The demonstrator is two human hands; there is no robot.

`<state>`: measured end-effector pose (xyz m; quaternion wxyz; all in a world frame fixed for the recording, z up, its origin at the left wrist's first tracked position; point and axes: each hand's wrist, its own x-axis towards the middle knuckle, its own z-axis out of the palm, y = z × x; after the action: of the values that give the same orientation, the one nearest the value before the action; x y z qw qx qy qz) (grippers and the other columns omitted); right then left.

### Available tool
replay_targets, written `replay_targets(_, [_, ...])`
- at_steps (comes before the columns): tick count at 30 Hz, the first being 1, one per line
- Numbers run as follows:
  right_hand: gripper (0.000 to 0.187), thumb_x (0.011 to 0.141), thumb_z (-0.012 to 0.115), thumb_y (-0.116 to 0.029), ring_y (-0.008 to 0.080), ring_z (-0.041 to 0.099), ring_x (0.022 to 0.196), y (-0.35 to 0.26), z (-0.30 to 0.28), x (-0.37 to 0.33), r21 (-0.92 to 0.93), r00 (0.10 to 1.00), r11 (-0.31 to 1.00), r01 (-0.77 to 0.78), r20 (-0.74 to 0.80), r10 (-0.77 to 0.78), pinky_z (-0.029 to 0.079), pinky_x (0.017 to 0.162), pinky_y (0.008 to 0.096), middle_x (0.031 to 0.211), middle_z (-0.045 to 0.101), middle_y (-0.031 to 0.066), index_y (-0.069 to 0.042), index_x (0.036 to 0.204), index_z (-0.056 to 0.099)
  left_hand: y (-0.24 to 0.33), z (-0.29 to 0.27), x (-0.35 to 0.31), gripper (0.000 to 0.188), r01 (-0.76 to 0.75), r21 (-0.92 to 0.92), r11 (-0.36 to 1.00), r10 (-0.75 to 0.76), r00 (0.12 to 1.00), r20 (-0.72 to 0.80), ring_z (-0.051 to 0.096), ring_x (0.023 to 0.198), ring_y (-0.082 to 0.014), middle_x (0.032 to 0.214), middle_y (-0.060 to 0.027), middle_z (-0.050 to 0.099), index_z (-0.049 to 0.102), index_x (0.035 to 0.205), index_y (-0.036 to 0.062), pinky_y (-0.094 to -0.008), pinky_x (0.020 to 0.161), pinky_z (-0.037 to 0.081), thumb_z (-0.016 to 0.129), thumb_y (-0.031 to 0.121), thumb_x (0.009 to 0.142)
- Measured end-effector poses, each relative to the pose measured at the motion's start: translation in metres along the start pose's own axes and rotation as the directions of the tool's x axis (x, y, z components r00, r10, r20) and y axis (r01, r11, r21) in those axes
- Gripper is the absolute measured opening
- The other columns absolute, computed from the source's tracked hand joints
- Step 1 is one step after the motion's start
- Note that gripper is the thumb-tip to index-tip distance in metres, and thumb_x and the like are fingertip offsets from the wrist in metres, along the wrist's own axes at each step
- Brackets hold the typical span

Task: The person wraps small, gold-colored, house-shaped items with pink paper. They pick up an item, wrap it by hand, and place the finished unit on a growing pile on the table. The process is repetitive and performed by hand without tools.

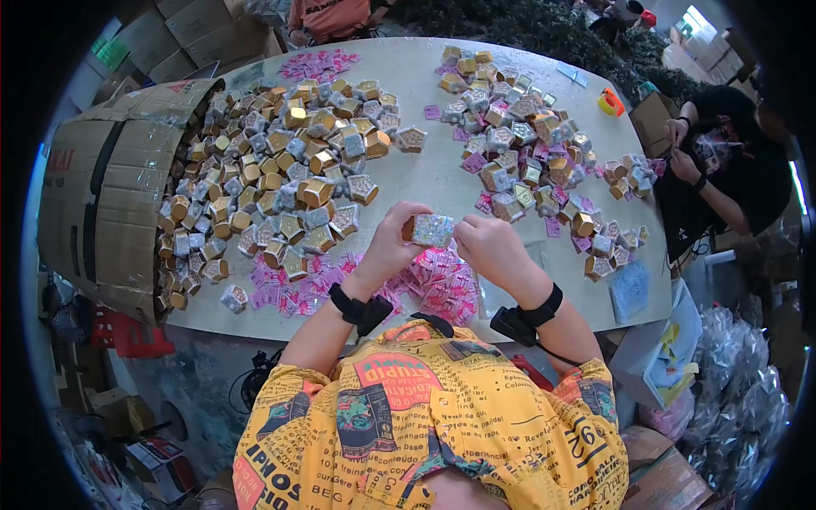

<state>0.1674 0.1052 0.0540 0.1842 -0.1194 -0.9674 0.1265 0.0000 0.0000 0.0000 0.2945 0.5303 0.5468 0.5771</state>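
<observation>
My left hand (391, 244) grips a small box with a glittery silver face (434, 230) and a gold-brown side, above the near middle of the table. Just right of the box, my right hand (500, 251) is closed with fingers pressed together; whatever is in them, if anything, is hidden. Below the hands lies a heap of pink printed slips (440, 285). To the left spreads a large pile of small gold and silver many-sided boxes (293, 183). More such boxes (510, 136), mixed with pink slips, are strewn along the right side.
A cardboard carton (119, 183) lies on its side at the table's left, its mouth toward the pile. An orange tape dispenser (610, 103) sits far right. A person in black (722, 161) works at the right edge; another in an orange top (331, 19) is across the table (416, 93).
</observation>
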Motion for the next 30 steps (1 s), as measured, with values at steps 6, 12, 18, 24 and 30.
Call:
replay_targets(6, [0.008, 0.072, 0.061, -0.010, 0.0312, 0.060, 0.062, 0.005, 0.005, -0.003, 0.018, 0.999, 1.000, -0.025, 0.021, 0.024, 0.049, 0.055, 0.0403, 0.068, 0.056, 0.0117, -0.003, 0.073, 0.057, 0.003, -0.001, 0.001, 0.044, 0.020, 0.096, 0.995, -0.024, 0.999, 0.036, 0.055, 0.097, -0.0183, 0.099, -0.0073, 0.051, 0.054, 0.106, 0.0032, -0.0291, 0.085, 0.046, 0.071, -0.004, 0.067])
replay_targets(12, [0.009, 0.071, 0.063, -0.010, 0.0311, 0.059, 0.064, 0.008, 0.005, 0.000, 0.146, 0.993, 0.982, -0.119, 0.027, 0.116, 0.048, 0.059, 0.0382, 0.068, 0.058, 0.0127, -0.002, 0.073, 0.060, -0.013, 0.002, 0.001, 0.045, -0.030, 0.109, 0.994, 0.034, 0.999, -0.038, 0.056, 0.092, -0.0176, 0.095, -0.0065, 0.055, 0.055, 0.105, 0.0048, -0.0288, 0.080, 0.045, 0.074, 0.000, 0.065])
replay_targets(18, [0.012, 0.068, 0.062, -0.012, 0.0349, 0.060, 0.065, 0.006, 0.000, 0.002, 0.352, 0.970, 0.905, -0.238, 0.042, 0.238, 0.048, 0.059, 0.0414, 0.066, 0.059, 0.0176, 0.000, 0.067, 0.060, -0.002, 0.007, -0.002, 0.045, 0.003, 0.125, 0.992, 0.009, 0.996, -0.092, 0.057, 0.087, -0.0111, 0.093, -0.0025, 0.057, 0.054, 0.106, 0.0065, -0.0251, 0.075, 0.045, 0.075, 0.003, 0.067])
replay_targets(24, [0.012, 0.068, 0.062, -0.012, 0.0348, 0.060, 0.066, 0.004, 0.001, 0.003, 0.313, 0.976, 0.925, -0.217, 0.034, 0.217, 0.048, 0.060, 0.0414, 0.068, 0.059, 0.0177, 0.000, 0.068, 0.060, -0.001, 0.005, -0.002, 0.043, -0.033, 0.163, 0.986, 0.045, 0.997, -0.070, 0.056, 0.090, -0.0122, 0.096, -0.0034, 0.056, 0.054, 0.106, 0.0062, -0.0258, 0.076, 0.044, 0.073, 0.001, 0.068])
replay_targets(30, [0.012, 0.070, 0.064, -0.012, 0.0302, 0.061, 0.063, 0.007, -0.001, 0.001, 0.373, 0.962, 0.887, -0.274, 0.118, 0.247, 0.048, 0.057, 0.0383, 0.068, 0.062, 0.0164, 0.000, 0.075, 0.065, -0.002, 0.002, 0.003, 0.041, -0.031, 0.141, 0.990, 0.030, 1.000, 0.008, 0.056, 0.094, -0.0164, 0.100, -0.0066, 0.054, 0.054, 0.105, 0.0041, -0.0281, 0.082, 0.046, 0.070, -0.003, 0.069])
